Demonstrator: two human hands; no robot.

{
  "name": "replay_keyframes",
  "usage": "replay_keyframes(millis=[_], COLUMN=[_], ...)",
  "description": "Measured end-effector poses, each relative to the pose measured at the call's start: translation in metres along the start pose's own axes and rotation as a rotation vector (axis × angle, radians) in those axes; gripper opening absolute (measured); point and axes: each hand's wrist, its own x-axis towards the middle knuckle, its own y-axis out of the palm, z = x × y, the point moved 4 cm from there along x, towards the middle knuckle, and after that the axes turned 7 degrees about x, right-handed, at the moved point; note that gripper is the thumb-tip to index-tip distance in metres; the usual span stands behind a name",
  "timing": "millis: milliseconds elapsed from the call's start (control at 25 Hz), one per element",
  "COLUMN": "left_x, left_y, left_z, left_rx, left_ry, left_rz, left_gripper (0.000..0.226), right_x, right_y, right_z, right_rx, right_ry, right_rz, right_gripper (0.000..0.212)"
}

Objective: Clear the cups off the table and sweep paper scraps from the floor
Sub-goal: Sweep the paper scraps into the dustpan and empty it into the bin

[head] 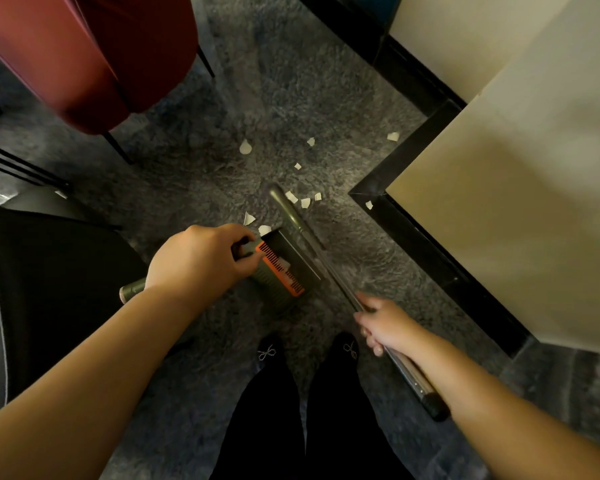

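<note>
Several white paper scraps [246,146] lie scattered on the grey carpet ahead of me, some close to the broom head [284,206]. My left hand [201,258] grips the handle of a dark green dustpan [284,271] with an orange comb strip, set on the carpet. One scrap [264,230] lies at the dustpan's far corner. My right hand [378,323] holds the metal broom handle [409,375], which slants from lower right up to the broom head past the dustpan's right side.
A red chair [84,57] on thin black legs stands at the upper left. A cream wall corner with black skirting [430,237] juts in from the right. A dark seat [32,278] is at my left. My feet [309,351] stand behind the dustpan.
</note>
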Motion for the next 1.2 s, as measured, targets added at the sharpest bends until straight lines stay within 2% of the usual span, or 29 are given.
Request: replay_keyframes(millis=[200, 480, 680, 1000, 1200], left_x=[-0.018, -0.018, 0.004, 0.061, 0.067], left_y=[-0.019, -0.03, -0.027, -0.039, -0.035], left_z=[0.019, 0.056, 0.081, 0.079, 0.07], left_rx=[-0.048, -0.089, -0.082, 0.03, 0.093], left_ry=[-0.139, -0.306, -0.42, -0.432, -0.408], left_rz=[-0.096, -0.125, -0.093, -0.121, -0.134], left_gripper=[0.023, 0.031, 0.03, 0.029, 0.026], right_x=[-0.003, 0.007, 0.036, 0.105, 0.131], right_y=[-0.004, 0.011, 0.014, 0.026, 0.05], right_z=[0.042, 0.099, 0.151, 0.235, 0.235], right_rx=[0.004, -0.066, -0.215, -0.498, -0.632], right_ry=[-0.047, -0.099, -0.123, -0.15, -0.085], right_rz=[0.001, 0.022, 0.077, 0.136, 0.198], right_gripper=[0.059, 0.058, 0.059, 0.055, 0.058])
